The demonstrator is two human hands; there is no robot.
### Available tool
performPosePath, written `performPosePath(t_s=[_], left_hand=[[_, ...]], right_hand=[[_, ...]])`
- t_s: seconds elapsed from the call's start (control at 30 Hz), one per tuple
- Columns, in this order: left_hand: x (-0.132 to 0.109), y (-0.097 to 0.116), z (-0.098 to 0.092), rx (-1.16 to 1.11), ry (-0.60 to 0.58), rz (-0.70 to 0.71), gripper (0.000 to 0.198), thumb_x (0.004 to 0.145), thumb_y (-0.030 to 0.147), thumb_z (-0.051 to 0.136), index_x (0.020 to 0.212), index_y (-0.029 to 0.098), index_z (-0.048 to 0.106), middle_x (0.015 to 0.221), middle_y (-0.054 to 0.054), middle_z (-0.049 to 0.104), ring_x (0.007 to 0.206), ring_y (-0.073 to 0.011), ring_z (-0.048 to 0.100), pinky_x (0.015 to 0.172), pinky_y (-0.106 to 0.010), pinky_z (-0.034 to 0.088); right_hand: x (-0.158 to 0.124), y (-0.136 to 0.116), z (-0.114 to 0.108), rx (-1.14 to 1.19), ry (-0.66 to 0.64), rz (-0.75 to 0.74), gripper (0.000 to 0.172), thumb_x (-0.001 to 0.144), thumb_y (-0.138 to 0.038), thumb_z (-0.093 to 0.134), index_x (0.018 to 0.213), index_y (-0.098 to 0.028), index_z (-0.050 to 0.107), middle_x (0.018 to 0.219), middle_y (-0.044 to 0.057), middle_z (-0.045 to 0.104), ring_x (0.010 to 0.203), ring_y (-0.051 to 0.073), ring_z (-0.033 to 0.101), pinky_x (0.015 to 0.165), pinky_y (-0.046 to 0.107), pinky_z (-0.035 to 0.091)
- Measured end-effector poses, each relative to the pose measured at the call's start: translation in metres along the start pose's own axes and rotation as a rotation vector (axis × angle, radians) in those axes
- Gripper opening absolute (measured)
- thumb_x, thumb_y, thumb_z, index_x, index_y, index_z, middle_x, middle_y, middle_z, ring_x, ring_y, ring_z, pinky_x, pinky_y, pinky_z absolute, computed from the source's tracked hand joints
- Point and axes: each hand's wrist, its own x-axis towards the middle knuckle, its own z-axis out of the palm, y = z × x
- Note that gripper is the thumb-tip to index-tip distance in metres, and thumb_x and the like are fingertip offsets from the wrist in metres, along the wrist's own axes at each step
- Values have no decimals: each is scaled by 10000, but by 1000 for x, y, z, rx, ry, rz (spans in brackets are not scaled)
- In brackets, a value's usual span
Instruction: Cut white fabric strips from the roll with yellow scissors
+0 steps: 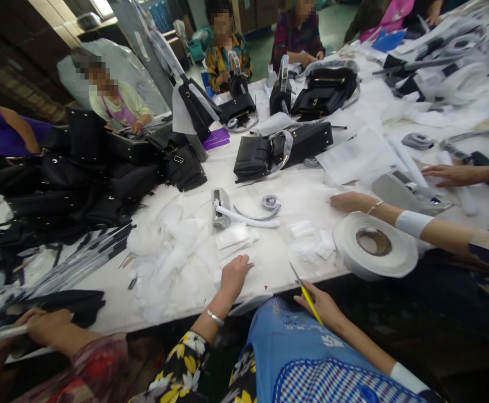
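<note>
My left hand, with a silver bracelet on the wrist, is low over the white tabletop, its fingers bent and apart beside a small stack of folded white pieces. Nothing shows in its fingers. At the table's front edge my right hand is closed round a yellow-handled tool. A thin pointed metal tip on it aims up and to the left; its exact kind is unclear. More white pieces lie beyond it. Further off are a grey metal block, a white tube and a coiled grey strap.
A large white roll stands right of my right hand. A co-worker's hand is behind it. Crumpled white material spreads to the left, near piled black bags. Another co-worker's hands are at lower left. Black handbags stand further back.
</note>
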Motion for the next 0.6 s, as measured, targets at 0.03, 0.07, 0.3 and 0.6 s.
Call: performPosePath(t_s=[0.03, 0.07, 0.3, 0.6], left_hand=[[5, -7, 9, -5, -8, 14, 201, 956, 383, 462, 954, 204, 554, 936, -45, 630, 864, -178, 581, 657, -246, 355], [10, -13, 18, -11, -24, 35, 214, 954, 391, 464, 946, 199, 558, 942, -49, 634, 870, -176, 584, 668, -243, 361], [40, -29, 65, -53, 56, 85, 293, 939, 450, 450, 944, 189, 584, 930, -67, 652, 878, -190, 598, 716, -263, 405], [40, -29, 70, -155, 215, 177, 357, 909, 438, 508, 1145, 184, 596, 1164, -98, 645, 1043, -235, 582, 869, -344, 442]], right_hand=[[4, -4, 1, -50, -2, -7, 620, 760, -461, 645, 1297, -160, 565, 903, 62, 685, 852, 225, 647, 793, 305, 508], [9, -9, 2, -113, -8, -17, 647, 755, -438, 657, 1325, -155, 539, 935, 73, 679, 858, 225, 641, 802, 310, 505], [70, -46, -1, -591, -5, -191, 608, 850, -225, 588, 1429, -157, 418, 1179, 142, 590, 1066, 229, 556, 945, 329, 427], [94, -90, 0, -1081, -54, -157, 520, 904, -158, 474, 1423, -142, 436, 1086, 219, 621, 1028, 320, 578, 835, 421, 463]])
